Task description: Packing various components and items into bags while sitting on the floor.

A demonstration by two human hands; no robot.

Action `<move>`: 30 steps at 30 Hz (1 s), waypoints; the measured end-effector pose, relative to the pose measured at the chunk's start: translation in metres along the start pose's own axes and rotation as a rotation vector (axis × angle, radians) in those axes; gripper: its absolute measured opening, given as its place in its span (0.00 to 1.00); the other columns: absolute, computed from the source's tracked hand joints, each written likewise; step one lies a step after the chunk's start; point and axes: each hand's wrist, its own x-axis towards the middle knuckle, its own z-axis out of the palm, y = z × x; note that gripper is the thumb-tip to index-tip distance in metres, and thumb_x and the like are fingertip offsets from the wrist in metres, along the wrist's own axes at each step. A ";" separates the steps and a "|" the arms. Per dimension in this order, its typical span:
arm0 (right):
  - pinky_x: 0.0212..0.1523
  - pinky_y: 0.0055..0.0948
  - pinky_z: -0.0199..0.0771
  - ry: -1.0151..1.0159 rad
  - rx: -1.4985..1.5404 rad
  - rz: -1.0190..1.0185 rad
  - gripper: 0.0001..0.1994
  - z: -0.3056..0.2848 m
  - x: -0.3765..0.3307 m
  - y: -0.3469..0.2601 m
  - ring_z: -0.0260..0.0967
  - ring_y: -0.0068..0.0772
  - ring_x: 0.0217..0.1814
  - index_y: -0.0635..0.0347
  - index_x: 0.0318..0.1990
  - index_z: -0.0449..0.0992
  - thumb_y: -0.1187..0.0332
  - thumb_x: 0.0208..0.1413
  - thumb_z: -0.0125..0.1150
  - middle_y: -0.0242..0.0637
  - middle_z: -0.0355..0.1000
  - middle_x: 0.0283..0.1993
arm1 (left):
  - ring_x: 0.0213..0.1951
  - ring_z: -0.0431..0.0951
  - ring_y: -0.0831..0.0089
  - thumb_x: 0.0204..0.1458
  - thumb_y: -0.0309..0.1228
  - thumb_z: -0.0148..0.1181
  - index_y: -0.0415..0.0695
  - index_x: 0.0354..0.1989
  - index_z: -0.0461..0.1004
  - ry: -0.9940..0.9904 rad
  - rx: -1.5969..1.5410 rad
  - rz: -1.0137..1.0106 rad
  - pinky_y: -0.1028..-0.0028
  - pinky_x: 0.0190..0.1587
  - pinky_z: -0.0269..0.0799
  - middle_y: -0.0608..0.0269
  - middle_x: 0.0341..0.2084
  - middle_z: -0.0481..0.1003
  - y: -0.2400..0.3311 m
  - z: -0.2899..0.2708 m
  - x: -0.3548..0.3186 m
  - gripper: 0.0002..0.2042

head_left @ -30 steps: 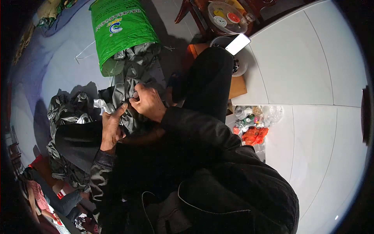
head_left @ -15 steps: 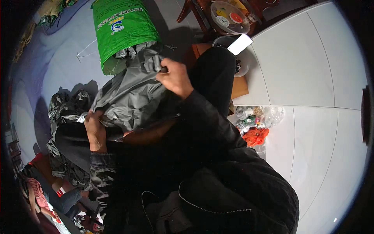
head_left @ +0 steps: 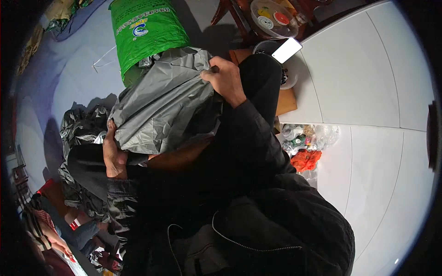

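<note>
A crinkled dark grey sheet (head_left: 161,99), plastic or thin fabric, is stretched across my lap between both hands. My left hand (head_left: 113,149) is closed on its lower left edge, with the fingers partly hidden by the material. Higher up on the right, my right hand (head_left: 224,78) pinches the sheet's upper right corner between thumb and fingers. Just beyond the sheet lies a green printed woven sack (head_left: 147,34), its mouth toward me and more dark material inside. A heap of shiny dark sheets (head_left: 83,129) rests on the floor beside my left knee.
A white phone (head_left: 287,50) lies across a bucket near my right knee, beside a cardboard box (head_left: 286,102). Farther off, a clear container (head_left: 274,18) stands on a wooden stool. Clear bags and a red bag (head_left: 306,160) sit to my right. Another person (head_left: 55,230) is at lower left.
My right hand has moved right and slightly up, drawing the sheet flatter and wider. My left hand stays in nearly the same place, still gripping its edge.
</note>
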 end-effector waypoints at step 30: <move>0.48 0.26 0.71 -0.476 0.416 0.199 0.19 0.014 -0.025 -0.053 0.71 0.28 0.47 0.66 0.57 0.66 0.74 0.59 0.56 0.43 0.73 0.48 | 0.41 0.74 0.44 0.38 0.21 0.63 0.39 0.51 0.65 -0.203 1.422 0.763 0.55 0.40 0.72 0.43 0.38 0.72 -0.061 0.066 -0.011 0.27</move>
